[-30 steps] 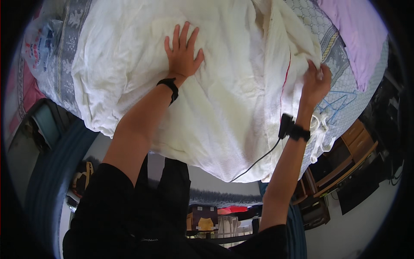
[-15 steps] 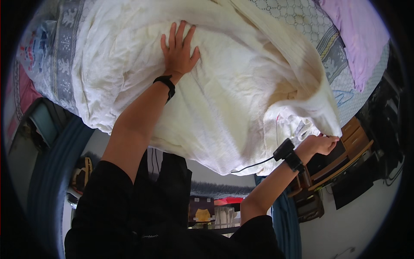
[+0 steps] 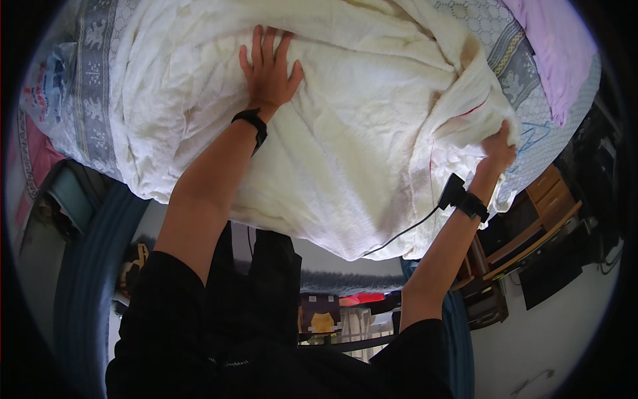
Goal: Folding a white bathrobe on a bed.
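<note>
A large cream-white fleecy blanket (image 3: 345, 146) lies rumpled over the bed in front of me. My left hand (image 3: 271, 76) rests flat on its upper middle, fingers spread. At the right end of the blanket, my right hand (image 3: 498, 147) is closed on its edge, where the cloth bunches into folds and a thin red line of stitching shows. Most of the right fingertips are hidden by the cloth. A black band sits on each wrist, and a black box with a cable (image 3: 452, 191) hangs by the right one.
The patterned grey-white mattress cover (image 3: 96, 100) shows at both sides. A lilac cloth (image 3: 561, 56) lies at the far right, a clear plastic bag (image 3: 53, 86) at the left. Wooden furniture with drawers (image 3: 551, 189) stands beyond the bed's right side; a blue curtain (image 3: 86, 279) hangs at lower left.
My right hand has moved away from me, carrying the blanket's right edge up and over onto the bed. The left hand stays flat on the blanket, nearly in place.
</note>
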Demonstrator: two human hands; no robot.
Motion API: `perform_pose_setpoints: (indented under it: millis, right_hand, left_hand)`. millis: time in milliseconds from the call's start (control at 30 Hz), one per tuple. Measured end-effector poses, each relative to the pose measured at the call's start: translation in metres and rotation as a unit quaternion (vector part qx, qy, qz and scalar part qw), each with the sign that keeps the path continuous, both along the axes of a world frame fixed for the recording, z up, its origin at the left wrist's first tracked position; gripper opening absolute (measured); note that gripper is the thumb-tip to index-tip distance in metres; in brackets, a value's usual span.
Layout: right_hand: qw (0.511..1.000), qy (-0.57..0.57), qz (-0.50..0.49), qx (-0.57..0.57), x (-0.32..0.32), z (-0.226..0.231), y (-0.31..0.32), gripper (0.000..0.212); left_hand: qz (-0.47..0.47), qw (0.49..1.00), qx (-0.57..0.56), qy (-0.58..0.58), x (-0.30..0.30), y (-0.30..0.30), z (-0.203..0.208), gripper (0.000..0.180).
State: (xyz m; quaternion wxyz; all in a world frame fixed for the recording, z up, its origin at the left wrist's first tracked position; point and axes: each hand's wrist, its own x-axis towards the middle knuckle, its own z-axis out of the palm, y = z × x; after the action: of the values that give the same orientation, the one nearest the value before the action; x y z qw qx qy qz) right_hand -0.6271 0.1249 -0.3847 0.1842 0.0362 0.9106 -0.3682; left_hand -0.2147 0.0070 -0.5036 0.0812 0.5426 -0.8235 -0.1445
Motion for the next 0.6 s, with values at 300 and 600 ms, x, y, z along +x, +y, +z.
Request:
perform_pose_setpoints:
  millis: [300,600]
  right_hand:
    - [0.856,0.391,0.337,0.038,0.16,0.027,-0.029,0.045]
    - [0.918,0.273,0.285,0.025,0.136,0.044,-0.015,0.041]
  left_hand:
    - [0.01,1.0,-0.021,-0.007,-0.006,0.0,-0.003,0.056]
    - [0.004,1.0,-0.008,0.006,0.001,-0.001,0.0,0.057]
